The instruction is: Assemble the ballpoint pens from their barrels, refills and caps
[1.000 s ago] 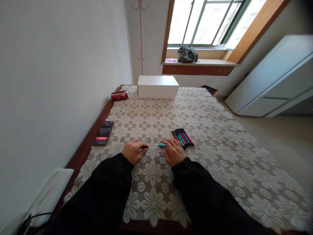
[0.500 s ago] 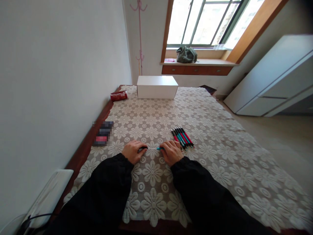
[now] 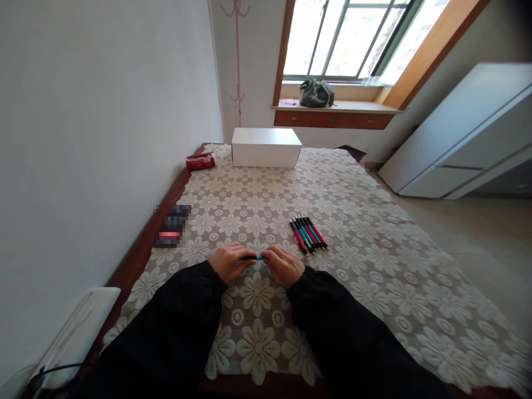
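Observation:
Both my hands rest low on a table covered by a lace floral cloth (image 3: 366, 249). My left hand (image 3: 226, 260) pinches the black end of a pen (image 3: 254, 257), and my right hand (image 3: 285, 265) pinches its teal end. The fingertips nearly meet and only a short piece of the pen shows between them. Just right of my right hand lies a neat row of several pens (image 3: 306, 234) in red, teal and black, side by side.
A white box (image 3: 266, 147) stands at the far end of the table, with a red packet (image 3: 200, 161) to its left. A dark blurred object (image 3: 171, 226) lies near the left edge by the wall. A white cabinet (image 3: 469, 138) stands on the right.
My hands have come together, so the thin silver middle that showed between the pen's two ends is now hidden. The row of pens has not moved.

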Motion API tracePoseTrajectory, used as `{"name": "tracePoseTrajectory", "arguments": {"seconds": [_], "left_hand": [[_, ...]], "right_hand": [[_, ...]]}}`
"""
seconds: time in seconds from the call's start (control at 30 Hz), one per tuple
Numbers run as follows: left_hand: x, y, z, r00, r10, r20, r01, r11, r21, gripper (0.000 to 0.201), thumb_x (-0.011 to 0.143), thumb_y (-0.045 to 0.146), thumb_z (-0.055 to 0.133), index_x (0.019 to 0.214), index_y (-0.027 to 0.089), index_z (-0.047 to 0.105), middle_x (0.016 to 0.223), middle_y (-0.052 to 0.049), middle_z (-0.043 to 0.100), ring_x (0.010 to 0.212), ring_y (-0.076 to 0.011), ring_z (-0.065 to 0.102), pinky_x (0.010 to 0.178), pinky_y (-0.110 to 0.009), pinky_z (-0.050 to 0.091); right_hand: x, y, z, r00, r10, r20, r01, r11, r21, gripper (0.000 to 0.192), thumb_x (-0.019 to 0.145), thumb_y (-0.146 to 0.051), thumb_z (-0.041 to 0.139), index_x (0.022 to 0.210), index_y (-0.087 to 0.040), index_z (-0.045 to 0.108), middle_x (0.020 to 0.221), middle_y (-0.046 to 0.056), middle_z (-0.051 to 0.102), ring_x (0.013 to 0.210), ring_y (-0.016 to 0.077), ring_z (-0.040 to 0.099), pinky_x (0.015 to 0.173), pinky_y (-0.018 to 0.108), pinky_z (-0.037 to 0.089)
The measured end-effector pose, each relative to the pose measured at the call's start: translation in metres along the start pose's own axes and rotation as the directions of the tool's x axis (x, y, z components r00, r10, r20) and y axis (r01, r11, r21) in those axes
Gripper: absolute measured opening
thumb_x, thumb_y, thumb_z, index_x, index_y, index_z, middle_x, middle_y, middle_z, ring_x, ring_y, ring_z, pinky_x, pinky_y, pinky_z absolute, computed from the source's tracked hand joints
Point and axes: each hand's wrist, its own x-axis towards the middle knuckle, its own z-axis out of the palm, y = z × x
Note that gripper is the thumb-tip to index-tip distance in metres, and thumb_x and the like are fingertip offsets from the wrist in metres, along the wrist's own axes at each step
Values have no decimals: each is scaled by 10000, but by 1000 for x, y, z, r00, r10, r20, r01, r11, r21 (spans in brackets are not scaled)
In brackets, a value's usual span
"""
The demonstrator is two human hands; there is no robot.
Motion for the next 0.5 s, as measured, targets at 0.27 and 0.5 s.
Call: {"name": "tracePoseTrajectory", "arguments": {"seconds": [0.27, 0.5], "left_hand": [[-1, 3, -1, 1000, -23, -19, 21, 997, -75, 189, 967, 369, 642, 1052, 225, 731, 957, -25, 774, 880, -172, 696, 828, -296, 560], [1, 6, -5, 999, 26, -33, -29, 997, -72, 193, 968, 382, 642, 1026, 230, 746, 914, -26, 773, 873, -179, 698, 842, -310, 561]], "right_hand": [[-2, 1, 1, 999, -14, -32, 16, 998, 69, 151, 998, -199, 482, 1097, -208, 596, 934, 73, 669, 848, 205, 637, 751, 310, 506], [-3, 1, 0, 999, -30, -22, 31, 999, 8, 150, 1017, -222, 486, 1045, -225, 632, 851, 47, 703, 772, 184, 652, 730, 299, 487]]}}
